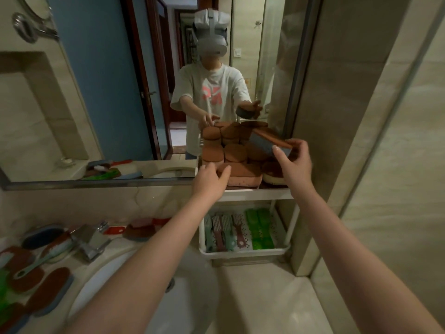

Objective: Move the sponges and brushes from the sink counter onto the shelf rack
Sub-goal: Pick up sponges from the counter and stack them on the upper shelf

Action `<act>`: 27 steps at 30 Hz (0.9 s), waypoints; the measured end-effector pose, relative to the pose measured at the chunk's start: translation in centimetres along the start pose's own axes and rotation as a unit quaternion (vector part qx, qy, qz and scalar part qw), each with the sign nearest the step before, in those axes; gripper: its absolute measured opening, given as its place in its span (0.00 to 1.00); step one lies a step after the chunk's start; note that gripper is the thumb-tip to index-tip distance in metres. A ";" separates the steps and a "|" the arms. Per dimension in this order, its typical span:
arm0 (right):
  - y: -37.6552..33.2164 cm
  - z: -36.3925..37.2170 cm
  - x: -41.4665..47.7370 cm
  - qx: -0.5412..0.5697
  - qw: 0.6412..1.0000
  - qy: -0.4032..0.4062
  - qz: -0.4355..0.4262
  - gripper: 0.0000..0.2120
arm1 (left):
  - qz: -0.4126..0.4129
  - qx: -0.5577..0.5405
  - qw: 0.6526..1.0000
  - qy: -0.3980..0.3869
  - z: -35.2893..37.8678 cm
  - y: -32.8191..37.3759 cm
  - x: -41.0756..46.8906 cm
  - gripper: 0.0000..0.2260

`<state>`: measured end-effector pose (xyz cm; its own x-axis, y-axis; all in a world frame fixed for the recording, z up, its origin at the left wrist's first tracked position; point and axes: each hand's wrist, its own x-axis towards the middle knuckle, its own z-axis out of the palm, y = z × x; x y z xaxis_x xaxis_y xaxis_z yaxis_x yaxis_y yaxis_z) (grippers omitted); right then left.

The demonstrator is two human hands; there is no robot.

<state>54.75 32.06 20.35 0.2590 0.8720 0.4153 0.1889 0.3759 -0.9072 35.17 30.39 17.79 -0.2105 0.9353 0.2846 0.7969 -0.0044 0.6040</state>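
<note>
Rack top tier: sponges (234, 153) rust-brown on top, front one (243, 175) with pink underside; held sponge (269, 143) brown over grey-blue. White lower tray (243, 253), perforated dot pattern: brushes (222, 233) teal and mauve, at 3 o'clock bright green ones (260, 229). Counter at 9 o'clock: brown pads edged blue (51, 291), red-handled brush (115, 230).

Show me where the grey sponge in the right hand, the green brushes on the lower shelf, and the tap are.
grey sponge (267, 143), head view, grey side face.
green brushes (260, 229), head view, middle of the pair.
tap (92, 239), head view, metal body.
</note>
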 end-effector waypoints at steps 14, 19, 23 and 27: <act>0.5 -0.9 5.6 -0.287 0.957 0.019 0.045 0.21 | -0.001 0.091 0.993 -0.071 1.1 1.4 0.4 0.38; 1.4 -0.2 6.0 -0.360 0.931 -0.029 0.062 0.21 | 0.000 0.088 0.994 -0.063 1.0 1.6 0.5 0.37; 1.5 -0.4 5.5 -0.373 0.926 -0.036 0.043 0.24 | 0.006 0.098 0.993 -0.061 1.1 1.4 0.5 0.37; 1.4 0.0 3.6 -0.437 0.898 -0.012 -0.044 0.24 | 0.011 0.099 0.993 -0.059 1.1 1.2 0.7 0.38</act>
<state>55.98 35.69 20.58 0.1887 0.8613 0.4717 0.8821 0.0624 -0.4669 36.58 31.44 17.85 -0.1335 0.9706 0.2002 0.8992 0.0337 0.4362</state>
